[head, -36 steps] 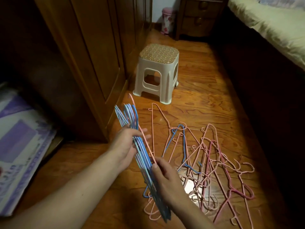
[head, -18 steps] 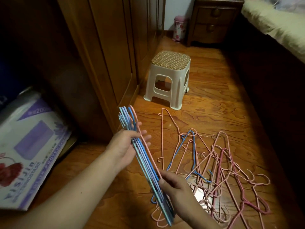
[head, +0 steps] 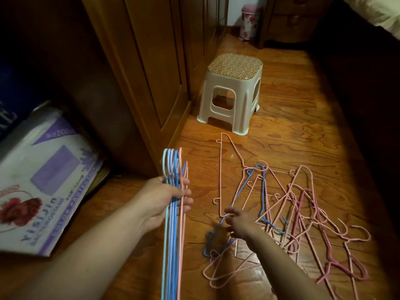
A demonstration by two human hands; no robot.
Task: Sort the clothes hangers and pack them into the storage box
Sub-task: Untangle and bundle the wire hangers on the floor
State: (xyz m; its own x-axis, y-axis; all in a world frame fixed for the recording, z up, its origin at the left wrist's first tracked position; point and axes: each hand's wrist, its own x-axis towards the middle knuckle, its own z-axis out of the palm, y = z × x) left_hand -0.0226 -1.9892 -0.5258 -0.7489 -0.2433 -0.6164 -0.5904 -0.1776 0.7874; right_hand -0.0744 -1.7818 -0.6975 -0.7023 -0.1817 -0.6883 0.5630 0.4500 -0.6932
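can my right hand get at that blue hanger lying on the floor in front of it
Probably yes. The right hand hovers right by the blue hanger, which lies on top of the pink hangers at that spot, with nothing above it. Its far end is tangled, though.

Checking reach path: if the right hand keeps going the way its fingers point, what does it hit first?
Probably the pink hanger lying on the floor just ahead of the right hand; the blue hanger passes under the fingers, contact unclear.

stool [head: 232, 92] behind hanger pile [head: 292, 215] | box [head: 43, 176] left (by wardrobe [head: 151, 61])
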